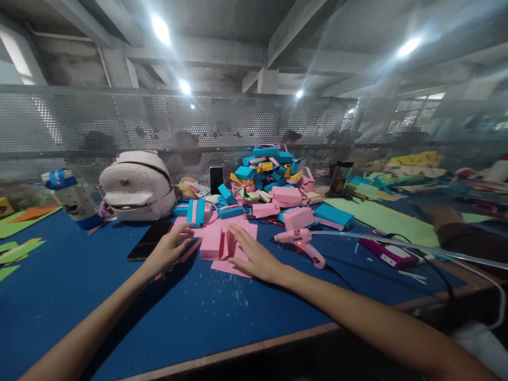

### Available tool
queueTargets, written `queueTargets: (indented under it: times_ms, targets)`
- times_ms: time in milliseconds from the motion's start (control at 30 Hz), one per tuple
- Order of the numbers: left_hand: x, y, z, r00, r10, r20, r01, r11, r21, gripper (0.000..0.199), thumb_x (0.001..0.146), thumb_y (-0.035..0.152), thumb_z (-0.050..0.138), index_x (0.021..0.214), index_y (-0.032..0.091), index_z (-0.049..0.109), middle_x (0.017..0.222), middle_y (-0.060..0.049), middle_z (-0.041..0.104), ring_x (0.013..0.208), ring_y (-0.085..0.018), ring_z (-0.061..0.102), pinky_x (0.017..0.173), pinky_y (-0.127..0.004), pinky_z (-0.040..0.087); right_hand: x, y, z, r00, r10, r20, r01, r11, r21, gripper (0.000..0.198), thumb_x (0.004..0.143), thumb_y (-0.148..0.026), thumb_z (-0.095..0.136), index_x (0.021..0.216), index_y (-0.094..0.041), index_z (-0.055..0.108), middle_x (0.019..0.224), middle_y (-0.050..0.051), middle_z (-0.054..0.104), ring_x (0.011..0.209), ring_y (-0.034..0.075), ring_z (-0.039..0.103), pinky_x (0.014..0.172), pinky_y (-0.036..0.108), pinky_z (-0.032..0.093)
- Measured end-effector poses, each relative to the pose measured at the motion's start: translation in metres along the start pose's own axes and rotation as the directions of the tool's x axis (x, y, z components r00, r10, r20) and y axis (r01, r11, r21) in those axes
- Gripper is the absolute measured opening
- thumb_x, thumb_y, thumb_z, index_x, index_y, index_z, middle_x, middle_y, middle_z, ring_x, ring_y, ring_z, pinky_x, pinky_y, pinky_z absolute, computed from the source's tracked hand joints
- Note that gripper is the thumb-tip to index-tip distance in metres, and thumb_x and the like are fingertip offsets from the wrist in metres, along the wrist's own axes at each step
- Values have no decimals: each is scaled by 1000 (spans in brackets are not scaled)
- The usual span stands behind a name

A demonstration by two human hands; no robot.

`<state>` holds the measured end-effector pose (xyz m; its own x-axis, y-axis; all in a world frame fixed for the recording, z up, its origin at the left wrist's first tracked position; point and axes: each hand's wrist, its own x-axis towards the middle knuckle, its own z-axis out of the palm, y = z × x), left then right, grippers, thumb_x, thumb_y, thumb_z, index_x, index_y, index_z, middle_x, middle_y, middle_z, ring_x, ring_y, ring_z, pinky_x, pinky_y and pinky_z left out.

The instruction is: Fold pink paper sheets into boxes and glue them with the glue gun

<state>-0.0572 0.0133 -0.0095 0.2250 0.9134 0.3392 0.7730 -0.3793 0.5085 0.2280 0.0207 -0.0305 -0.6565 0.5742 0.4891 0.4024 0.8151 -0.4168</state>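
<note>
Pink paper makes up the folded box (210, 246) standing on the blue tabletop (178, 330), between the two hands and nearer the right. Loose pink sheets (222, 267) lie under and around it.

The right hand (254, 255) comes in from the box's right side, thumb and fingers spread wide; its fingertips reach the upright pink folds beside the box's main body, though whether they press on them is hard to tell. The thumb lies lower, over the sheet. The left hand (170, 248) is on the box's other side, fingers loosely extended and parted, their tips short of the box and near a narrow pink strip (191, 250). I cannot tell whether they touch the strip.

Just beyond the left fingertips lies a blue piece with a pink band (196, 212). A black flat device (148, 244) lies beside that hand. Right of the right hand rests a pink glue gun (296, 237), and behind everything rises a heap of blue, pink and yellow paper pieces (265, 169).
</note>
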Motion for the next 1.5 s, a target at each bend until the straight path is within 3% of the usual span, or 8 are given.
queueTargets:
  times_ms: [167, 367, 600, 800, 1133, 1300, 1400, 1500]
  targets:
    - [-3, -2, -6, 996, -86, -2, 84, 962, 258, 34, 74, 53, 63, 77, 19, 67, 90, -9, 62, 89, -30, 61, 79, -40, 45, 1, -5, -3, 995, -93, 24, 94, 993, -68, 43, 90, -29, 58, 132, -23, 50, 150, 13, 30, 141, 24, 25, 113, 46, 29]
    - [-4, 3, 3, 984, -151, 97, 107, 926, 363, 24, 80, 39, 53, 80, 21, 69, 86, -5, 66, 80, -24, 63, 70, -32, 41, 2, 0, -2, 995, -91, -35, 82, 976, -203, 12, 89, -16, 54, 99, -17, 62, 141, 14, 40, 134, 25, 34, 108, 47, 35]
    - [-7, 9, 2, 984, -165, 64, 114, 867, 486, 24, 82, 39, 49, 82, 19, 62, 92, -8, 65, 86, -27, 60, 79, -39, 36, 6, 5, -7, 991, -61, -121, -6, 875, -485, 22, 87, -4, 46, 95, -14, 64, 139, 16, 46, 132, 31, 35, 102, 48, 40]
    - [-8, 7, 3, 988, -141, 68, 90, 864, 495, 14, 75, 29, 54, 65, 19, 58, 75, -4, 64, 75, -24, 59, 73, -35, 34, 7, 0, -7, 987, -68, -145, -18, 854, -520, 23, 93, -28, 51, 104, -13, 65, 141, 17, 45, 133, 32, 33, 102, 49, 39]
    - [-7, 42, -18, 990, 96, -105, -61, 953, 295, 34, 93, 39, 38, 80, 20, 62, 88, -6, 63, 82, -20, 59, 74, -30, 43, 6, -11, -14, 978, -126, -164, 73, 951, -299, 44, 90, -24, 51, 132, -14, 45, 141, 17, 44, 135, 28, 33, 111, 48, 30]
    - [-22, 92, -18, 888, 417, -193, -408, 909, 88, 21, 89, 32, 53, 73, 22, 62, 113, -7, 57, 107, -24, 54, 89, -36, 46, 7, -42, -23, 974, -206, -95, 212, 976, 54, 64, 89, -33, 58, 144, -22, 27, 145, 11, 41, 135, 23, 34, 112, 43, 27]
    - [-38, 123, -17, 862, 482, -156, -499, 862, -90, 28, 87, 22, 54, 59, 21, 54, 112, -6, 61, 102, -23, 58, 89, -39, 48, 6, -52, -25, 981, -186, 48, 174, 965, 199, 47, 87, -32, 62, 130, -23, 46, 126, 7, 57, 121, 21, 47, 106, 40, 33]
    - [-52, 139, -16, 858, 513, -22, -470, 768, -436, 34, 89, 14, 51, 56, 21, 49, 79, -2, 68, 76, -18, 62, 75, -35, 51, 0, -54, -28, 969, -201, 146, 155, 949, 274, 15, 86, -27, 63, 98, -18, 62, 101, 5, 64, 102, 19, 56, 95, 33, 40]
